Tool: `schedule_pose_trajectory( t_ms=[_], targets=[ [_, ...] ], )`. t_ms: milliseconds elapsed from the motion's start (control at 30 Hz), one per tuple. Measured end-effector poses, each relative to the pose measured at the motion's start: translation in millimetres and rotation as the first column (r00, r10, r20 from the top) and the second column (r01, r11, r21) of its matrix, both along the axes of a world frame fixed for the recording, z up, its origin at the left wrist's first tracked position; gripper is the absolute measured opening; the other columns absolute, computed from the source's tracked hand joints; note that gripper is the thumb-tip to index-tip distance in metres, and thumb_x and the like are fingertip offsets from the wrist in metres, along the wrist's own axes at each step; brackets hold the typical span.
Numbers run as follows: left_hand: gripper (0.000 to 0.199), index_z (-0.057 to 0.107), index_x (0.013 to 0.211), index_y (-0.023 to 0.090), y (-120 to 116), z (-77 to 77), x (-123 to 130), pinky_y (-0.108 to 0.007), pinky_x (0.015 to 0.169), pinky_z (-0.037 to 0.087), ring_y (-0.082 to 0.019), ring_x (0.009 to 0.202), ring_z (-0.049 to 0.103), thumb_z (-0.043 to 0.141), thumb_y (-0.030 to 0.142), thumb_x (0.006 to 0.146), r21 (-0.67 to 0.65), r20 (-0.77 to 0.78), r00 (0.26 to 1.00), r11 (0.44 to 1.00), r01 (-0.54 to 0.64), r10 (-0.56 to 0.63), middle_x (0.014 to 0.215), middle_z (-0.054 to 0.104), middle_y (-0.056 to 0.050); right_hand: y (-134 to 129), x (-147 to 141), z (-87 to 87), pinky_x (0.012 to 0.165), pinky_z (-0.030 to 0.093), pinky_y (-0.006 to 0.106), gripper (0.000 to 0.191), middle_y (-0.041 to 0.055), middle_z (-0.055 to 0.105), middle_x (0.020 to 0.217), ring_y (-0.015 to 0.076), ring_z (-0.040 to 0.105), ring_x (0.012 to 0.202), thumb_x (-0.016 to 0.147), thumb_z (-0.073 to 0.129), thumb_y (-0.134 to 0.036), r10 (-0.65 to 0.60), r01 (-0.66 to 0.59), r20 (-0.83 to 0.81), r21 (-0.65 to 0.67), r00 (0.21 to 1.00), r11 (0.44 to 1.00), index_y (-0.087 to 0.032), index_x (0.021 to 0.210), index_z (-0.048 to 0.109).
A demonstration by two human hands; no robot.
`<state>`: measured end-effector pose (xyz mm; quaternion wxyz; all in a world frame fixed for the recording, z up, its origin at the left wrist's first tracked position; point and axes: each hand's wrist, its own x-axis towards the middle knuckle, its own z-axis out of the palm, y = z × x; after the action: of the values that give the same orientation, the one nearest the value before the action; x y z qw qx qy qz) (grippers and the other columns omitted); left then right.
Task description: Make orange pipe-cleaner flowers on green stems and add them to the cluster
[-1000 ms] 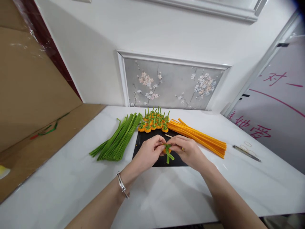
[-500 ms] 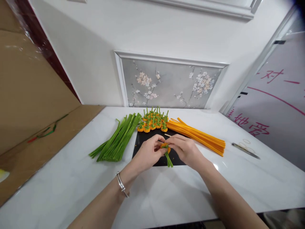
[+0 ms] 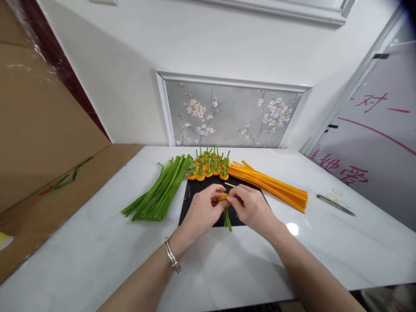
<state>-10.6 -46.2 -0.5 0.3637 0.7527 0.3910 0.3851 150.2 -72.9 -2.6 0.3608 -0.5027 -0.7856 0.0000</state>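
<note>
Over a black mat [image 3: 191, 193], my left hand [image 3: 204, 209] pinches a small orange piece [image 3: 222, 197] with green stems [image 3: 228, 220] hanging below it. My right hand [image 3: 249, 203] has its thumb and fingertips closed on the right side of the same piece. Behind the hands stand several finished-looking orange pieces [image 3: 209, 167] with green stems pointing up. A bundle of green fuzzy stems [image 3: 162, 190] lies left of the mat, and a bundle of orange ones [image 3: 269, 184] lies to the right. A thin pale stick [image 3: 229, 185] shows just behind my fingers.
Tweezers or scissors [image 3: 336, 205] lie at the right beside thin rings [image 3: 337, 192] on the white table [image 3: 97, 255]. Brown cardboard [image 3: 42, 130] borders the left. A wall with a framed flower panel [image 3: 227, 108] rises behind, and a board with red writing [image 3: 373, 130] stands right.
My right hand has shifted slightly left and its fingers have drawn closer around the orange piece. The piece is turned a little, and its green stems hang slightly further left.
</note>
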Motion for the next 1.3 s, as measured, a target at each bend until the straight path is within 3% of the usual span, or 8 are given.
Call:
schedule_pose_trajectory(
  t_ms=[133, 200, 333, 467, 700, 867, 1067, 1300],
  targets=[
    [0.019, 0.065, 0.098, 0.021, -4, -2.9, 4, -0.028, 0.071, 0.053, -0.02, 0.08, 0.07, 0.057, 0.019, 0.081, -0.004, -0.047, 0.999, 1.0, 0.005, -0.006, 0.087, 0.073, -0.004, -5, -5, 2.5, 0.057, 0.038, 0.027, 0.016, 0.0079, 0.064, 0.077, 0.0189, 0.06, 0.068, 0.085, 0.051, -0.005, -0.125, 0.11, 0.387, 0.061, 0.914, 0.992, -0.013, 0.084, 0.064],
    [0.023, 0.066, 0.102, 0.021, -4, -4.8, 5, -0.028, 0.072, 0.053, -0.019, 0.08, 0.069, 0.057, 0.019, 0.081, -0.029, -0.025, 1.0, 0.999, 0.018, -0.019, 0.087, 0.073, -0.004, -4, -4, 2.8, 0.06, 0.039, 0.028, 0.018, 0.0078, 0.065, 0.077, 0.0193, 0.062, 0.07, 0.084, 0.051, -0.003, -0.113, 0.089, 0.433, 0.074, 0.894, 0.993, -0.014, 0.086, 0.064],
    [0.032, 0.066, 0.11, 0.019, 2, -5.8, 4, -0.027, 0.071, 0.054, -0.017, 0.078, 0.067, 0.06, 0.02, 0.079, -0.167, 0.167, 0.985, 0.984, 0.067, -0.039, 0.089, 0.071, -0.004, 1, 5, 1.4, 0.059, 0.042, 0.025, 0.016, 0.0064, 0.066, 0.081, 0.0168, 0.062, 0.068, 0.093, 0.047, -0.017, -0.069, 0.065, 0.063, 0.066, 0.996, 0.996, -0.017, 0.089, 0.062],
    [0.022, 0.071, 0.097, 0.017, 6, -6.0, 3, -0.026, 0.068, 0.055, -0.014, 0.073, 0.064, 0.061, 0.024, 0.078, -0.233, 0.267, 0.964, 0.971, 0.052, 0.012, 0.09, 0.07, -0.004, 1, 9, 2.8, 0.05, 0.041, 0.022, 0.014, -0.0027, 0.059, 0.057, 0.012, 0.055, 0.048, 0.091, 0.051, -0.024, -0.044, 0.003, -0.298, -0.138, 0.953, 0.99, -0.02, 0.081, 0.059],
    [0.018, 0.07, 0.092, 0.018, 8, -12.2, 3, -0.029, 0.075, 0.055, -0.018, 0.081, 0.066, 0.058, 0.028, 0.083, -0.081, 0.202, 0.975, 0.994, -0.08, 0.095, 0.093, 0.071, -0.005, -4, -5, 7.0, 0.05, 0.042, 0.022, 0.006, -0.0018, 0.065, 0.064, 0.0113, 0.058, 0.049, 0.08, 0.057, -0.018, -0.042, -0.101, -0.371, -0.356, 0.928, 0.929, -0.02, 0.078, 0.062],
    [0.018, 0.069, 0.092, 0.019, 7, -12.1, 3, -0.028, 0.077, 0.054, -0.019, 0.085, 0.065, 0.055, 0.027, 0.085, 0.033, 0.126, 0.985, 0.992, -0.122, 0.117, 0.096, 0.07, -0.006, 0, -10, -3.4, 0.046, 0.043, 0.021, 0.012, -0.0052, 0.06, 0.064, 0.01, 0.054, 0.048, 0.077, 0.058, -0.02, -0.032, -0.254, -0.603, -0.383, 0.797, 0.888, -0.022, 0.084, 0.05],
    [0.016, 0.067, 0.085, 0.018, 8, -5.3, -1, -0.024, 0.068, 0.055, -0.016, 0.076, 0.063, 0.06, 0.032, 0.082, -0.162, 0.209, 0.977, 0.987, -0.013, 0.047, 0.085, 0.067, -0.003, 5, -2, -4.9, 0.043, 0.041, 0.018, 0.012, -0.0063, 0.054, 0.064, 0.0064, 0.047, 0.046, 0.078, 0.059, -0.023, -0.003, -0.41, -0.741, -0.375, 0.671, 0.832, -0.02, 0.083, 0.048],
    [0.014, 0.062, 0.082, 0.018, 5, 2.5, -1, -0.025, 0.068, 0.058, -0.013, 0.075, 0.062, 0.066, 0.03, 0.077, -0.284, 0.305, 0.949, 0.959, 0.011, 0.079, 0.079, 0.063, 0.0, 5, 2, -10.0, 0.051, 0.051, 0.024, 0.011, -0.0025, 0.056, 0.073, 0.01, 0.056, 0.052, 0.086, 0.052, -0.027, 0.059, -0.308, -0.648, -0.278, 0.759, 0.91, -0.021, 0.095, 0.054]
  ],
)
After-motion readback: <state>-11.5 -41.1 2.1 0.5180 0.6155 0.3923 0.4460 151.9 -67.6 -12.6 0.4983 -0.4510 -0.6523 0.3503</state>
